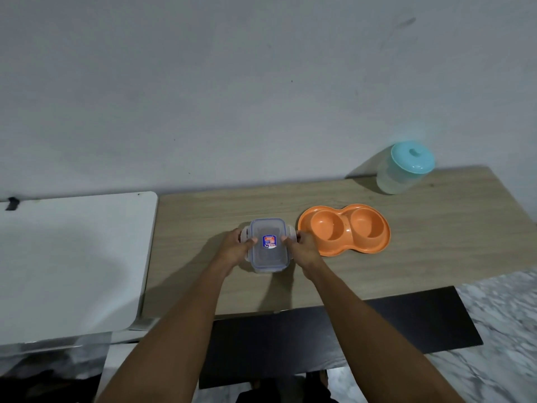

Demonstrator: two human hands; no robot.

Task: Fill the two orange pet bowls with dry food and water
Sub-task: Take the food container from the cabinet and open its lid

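An orange double pet bowl lies on the wooden table, both of its wells empty. Just left of it stands a clear plastic food container with a blue-rimmed snap lid and a blue sticker. My left hand grips the container's left side, thumb on the lid. My right hand grips its right side, thumb on the lid, fingers at the side clip. A translucent jug with a teal lid stands at the table's back right by the wall.
A white table adjoins the wooden one on the left. A grey wall runs behind both. A black panel lies below the wooden table's front edge, over a marbled floor.
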